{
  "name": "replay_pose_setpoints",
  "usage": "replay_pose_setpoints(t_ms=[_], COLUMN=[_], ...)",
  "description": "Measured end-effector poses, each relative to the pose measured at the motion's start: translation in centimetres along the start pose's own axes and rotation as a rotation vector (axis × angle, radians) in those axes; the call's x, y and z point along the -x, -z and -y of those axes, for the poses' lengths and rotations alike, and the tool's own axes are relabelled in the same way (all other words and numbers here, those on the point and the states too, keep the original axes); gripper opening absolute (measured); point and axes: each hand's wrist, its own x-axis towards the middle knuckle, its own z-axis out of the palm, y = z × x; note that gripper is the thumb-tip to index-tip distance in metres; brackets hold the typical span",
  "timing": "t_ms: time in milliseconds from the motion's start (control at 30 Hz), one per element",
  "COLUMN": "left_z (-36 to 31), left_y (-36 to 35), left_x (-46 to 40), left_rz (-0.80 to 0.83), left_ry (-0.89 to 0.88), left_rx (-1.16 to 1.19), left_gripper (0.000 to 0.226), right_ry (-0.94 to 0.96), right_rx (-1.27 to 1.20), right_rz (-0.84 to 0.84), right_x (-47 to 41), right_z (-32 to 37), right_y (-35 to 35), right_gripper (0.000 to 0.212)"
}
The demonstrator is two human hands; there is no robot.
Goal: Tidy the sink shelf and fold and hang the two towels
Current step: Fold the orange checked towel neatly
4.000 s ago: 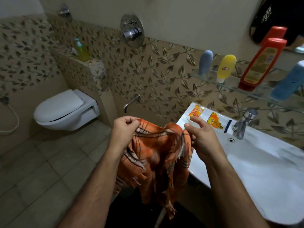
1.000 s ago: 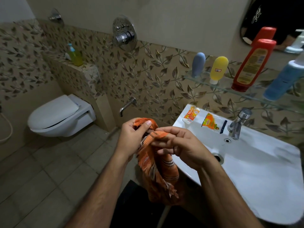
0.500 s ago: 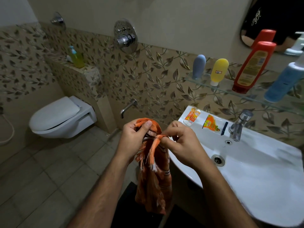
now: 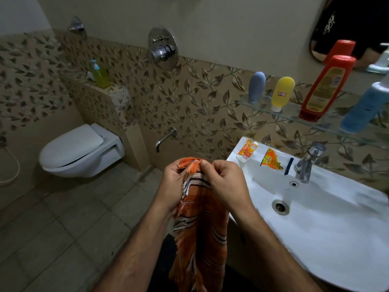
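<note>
An orange striped towel (image 4: 200, 234) with fringed ends hangs down in front of me, bunched narrow. My left hand (image 4: 171, 186) and my right hand (image 4: 226, 184) pinch its top edge close together, just left of the white sink (image 4: 336, 228). On the glass shelf (image 4: 294, 118) above the sink stand a grey-blue tube (image 4: 255, 87), a yellow tube (image 4: 282, 93), a red bottle (image 4: 325, 89) and a blue bottle (image 4: 364, 108). A second towel is not in view.
Small orange sachets (image 4: 246, 149) (image 4: 271, 160) and a dark blue stick (image 4: 288, 166) lie on the sink's back rim beside the tap (image 4: 307, 163). A white toilet (image 4: 77, 150) hangs at left. A wall spout (image 4: 165, 138), shower valve (image 4: 162, 49), and green soap bottle (image 4: 100, 74) on a ledge.
The towel was spread between my hands, then gathered. My hands have come together at its top edge, and it now hangs as a narrow bundle.
</note>
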Motion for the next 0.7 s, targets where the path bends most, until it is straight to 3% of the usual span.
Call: replay_pose_setpoints(t_ms=[133, 533, 700], left_z=[0.00, 0.52, 0.29], left_y=[0.03, 0.11, 0.26], left_x=[0.07, -0.43, 0.13], left_rz=[-0.016, -0.034, 0.145], left_ry=[0.027, 0.036, -0.005], left_rx=[0.008, -0.004, 0.073], left_gripper=[0.034, 0.022, 0.042], right_ry=[-0.041, -0.036, -0.010], right_rx=[0.062, 0.148, 0.158], right_rz=[-0.041, -0.118, -0.120], right_x=[0.17, 0.21, 0.09], right_z=[0.15, -0.04, 0.11], right_y=[0.00, 0.11, 0.36], right_gripper=[0.058, 0.058, 0.052])
